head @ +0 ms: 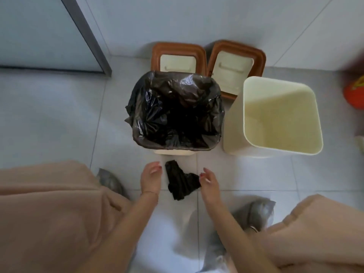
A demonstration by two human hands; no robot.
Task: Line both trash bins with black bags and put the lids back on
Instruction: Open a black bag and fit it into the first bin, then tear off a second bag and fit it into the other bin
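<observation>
Two cream bins stand on the tiled floor. The left bin (173,151) is lined with a black bag (173,111) folded over its rim. The right bin (279,115) is bare inside. Two brown-rimmed lids (178,56) (236,64) lean against the wall behind them. A folded black bag (180,181) lies on the floor in front of the left bin. My left hand (150,179) hovers open just left of it. My right hand (209,182) is at its right edge, fingertips touching or pinching the plastic; I cannot tell which.
My knees in beige trousers and grey shoes (111,181) (254,213) flank the bag. A dark door frame (86,36) stands at the back left. An orange object (354,93) sits at the right edge.
</observation>
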